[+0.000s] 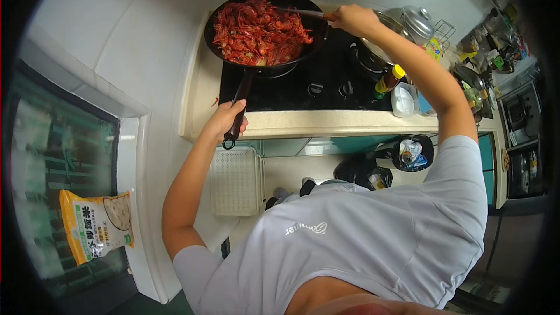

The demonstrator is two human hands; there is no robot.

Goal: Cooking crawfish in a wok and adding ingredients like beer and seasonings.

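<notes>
A large black wok (317, 39) rests over the left burner of the black glass cooktop (280, 96). Red crayfish (260, 30) are heaped inside it, mostly on its left side. My left hand (225, 118) grips the wok's long dark handle (239, 105), which points toward me. From the right, my right hand (356, 19) holds the wooden handle of a metal cooking utensil (302, 11). Its shaft reaches over the wok's far right part, and its working end is hidden among the crayfish.
Right of the wok stands a metal pan (393, 24) on the other burner, partly behind my forearm. A yellow-capped bottle (388, 82) and a white plastic container (403, 100) sit near the counter's front edge. Below are a plastic basket (235, 181) and a lined trash bin (426, 153).
</notes>
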